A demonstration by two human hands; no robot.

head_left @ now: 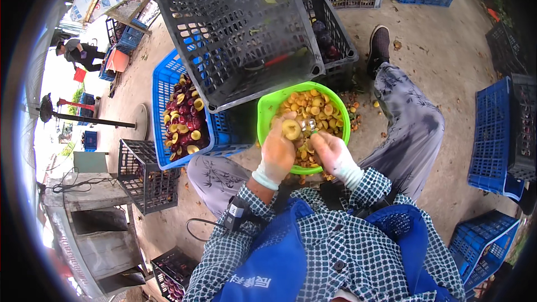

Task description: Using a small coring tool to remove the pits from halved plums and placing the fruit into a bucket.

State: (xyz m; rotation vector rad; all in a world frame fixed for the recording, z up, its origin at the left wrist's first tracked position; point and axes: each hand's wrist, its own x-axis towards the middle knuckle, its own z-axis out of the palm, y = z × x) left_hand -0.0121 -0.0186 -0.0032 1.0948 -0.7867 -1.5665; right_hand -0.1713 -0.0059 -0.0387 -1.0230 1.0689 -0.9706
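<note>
The left hand (277, 154), gloved, has its grip closed around a halved yellow fruit (291, 129), cut face up, over the green bowl (268, 106) at centre. The right hand (334, 155) is curled about a small metal tool (307, 125) — its handle hidden in the fist, its tip touching the fruit at three o'clock. The bowl's near rim is covered by both hands. At nine o'clock a blue crate (162, 86) holds cut fruit (partly hidden under a tilted black crate (235, 28)).

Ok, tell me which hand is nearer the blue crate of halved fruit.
Left. The left hand holds a fruit half just right of the blue crate; the right hand sits farther right, over the green bowl.
</note>
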